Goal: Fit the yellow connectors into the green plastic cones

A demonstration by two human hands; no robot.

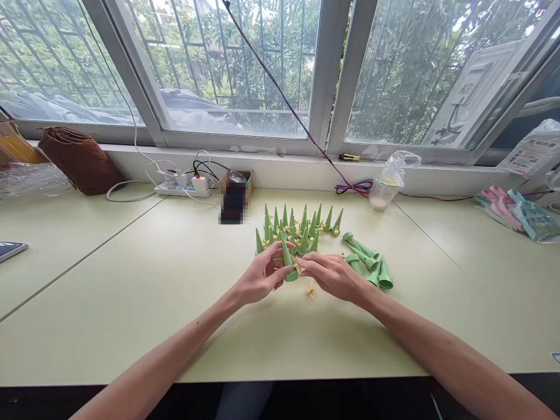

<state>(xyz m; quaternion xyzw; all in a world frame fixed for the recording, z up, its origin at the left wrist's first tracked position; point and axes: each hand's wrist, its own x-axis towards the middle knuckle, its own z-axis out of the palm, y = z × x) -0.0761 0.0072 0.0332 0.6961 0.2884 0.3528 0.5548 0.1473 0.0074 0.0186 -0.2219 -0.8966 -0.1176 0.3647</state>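
Note:
My left hand [261,276] pinches a green cone-shaped spike [287,262] and holds it upright just above the table. My right hand [333,274] meets it from the right, its fingertips closed on a small yellow part [299,268] at the spike's base. Behind my hands, several green spikes [301,224] stand upright in a cluster, tips up. Several more green spikes [367,261] lie flat in a loose pile to the right. One small yellow piece [310,289] lies on the table between my wrists.
The pale green table [131,291] runs under a window. At the back stand a power strip with white cables [184,185], a small box [238,182], a brown pouch [79,158] and a plastic bag [387,184]. Pink and teal packets [518,210] lie far right, a phone [11,249] far left.

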